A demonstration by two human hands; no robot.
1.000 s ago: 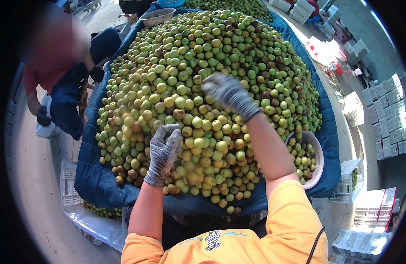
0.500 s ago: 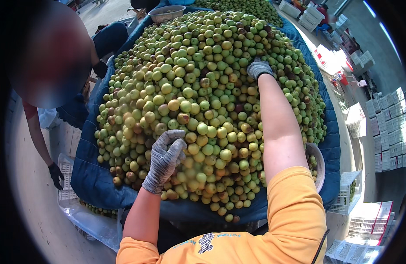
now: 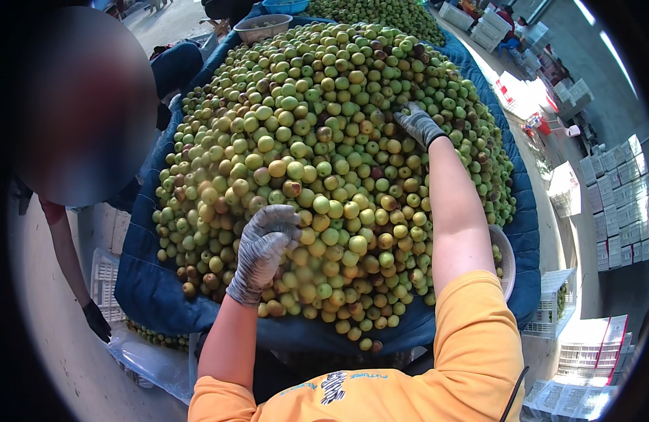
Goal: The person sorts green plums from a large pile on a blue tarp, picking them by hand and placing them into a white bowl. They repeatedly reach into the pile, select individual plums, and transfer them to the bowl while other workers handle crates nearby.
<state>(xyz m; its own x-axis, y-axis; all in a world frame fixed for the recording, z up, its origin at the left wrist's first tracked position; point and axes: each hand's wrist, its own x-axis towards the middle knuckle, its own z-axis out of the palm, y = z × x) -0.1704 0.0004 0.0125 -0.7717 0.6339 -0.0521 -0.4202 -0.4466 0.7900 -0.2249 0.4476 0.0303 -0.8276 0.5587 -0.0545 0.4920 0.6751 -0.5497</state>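
A big heap of small round green fruits [image 3: 324,169], jujube-like and many with brown patches, lies on a quilted blue cloth [image 3: 152,281]. My left hand [image 3: 265,246], in a grey striped knit glove, hovers over the near part of the heap. Its fingers are curled in toward the thumb; whatever may be inside is hidden. Farther off, at the right of the heap, my right hand [image 3: 419,124] wears a similar glove. Its fingers stretch out over the fruits, touching them, and no fruit is plainly gripped.
A pale basket [image 3: 506,264] sits at the right edge, another basket [image 3: 263,28] at the far left corner beside a blue basin [image 3: 286,6]. To the left, a co-worker's dark-gloved hand [image 3: 97,321] hangs near a white crate [image 3: 105,281]. White crates [image 3: 623,204] are stacked at right.
My right hand has shifted slightly nearer and turned, its fingers now pointing left. The left hand stays almost in place, fingers still curled. The co-worker's gloved hand has moved lower.
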